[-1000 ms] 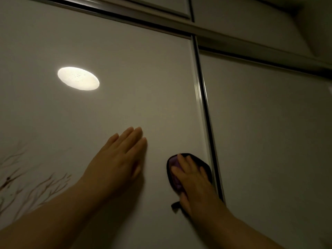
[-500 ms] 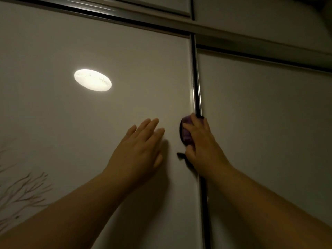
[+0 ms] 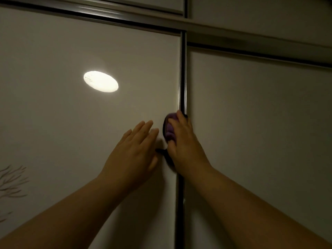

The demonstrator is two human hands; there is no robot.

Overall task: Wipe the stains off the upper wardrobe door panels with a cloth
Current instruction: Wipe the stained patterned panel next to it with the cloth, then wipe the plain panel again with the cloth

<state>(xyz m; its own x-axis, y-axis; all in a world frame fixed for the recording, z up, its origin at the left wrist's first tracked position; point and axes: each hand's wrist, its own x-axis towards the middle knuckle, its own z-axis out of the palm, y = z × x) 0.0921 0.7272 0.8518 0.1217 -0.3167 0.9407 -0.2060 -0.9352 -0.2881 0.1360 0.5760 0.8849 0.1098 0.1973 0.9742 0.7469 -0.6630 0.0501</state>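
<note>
My right hand [image 3: 185, 141] holds a purple cloth [image 3: 168, 129] with a dark edge. Its fingers curl over the cloth and press it against the right edge of the left wardrobe door panel [image 3: 71, 132], beside the vertical metal frame strip [image 3: 182, 72]. Only the cloth's left part shows past my fingers. My left hand [image 3: 136, 151] lies flat on the same panel with straight fingers, just left of the cloth. The right door panel [image 3: 260, 132] is untouched. No stains are plain to see in this dim light.
A bright oval lamp reflection [image 3: 100, 83] shines on the left panel above my hands. A printed bare-branch pattern [image 3: 10, 182] marks its lower left. A horizontal metal rail [image 3: 107, 13] runs along the top, with upper cabinet doors [image 3: 251, 11] above it.
My right hand has slid the cloth up and to the right, from the lower part of the left panel to its edge at the frame strip. My left hand stayed flat on the panel.
</note>
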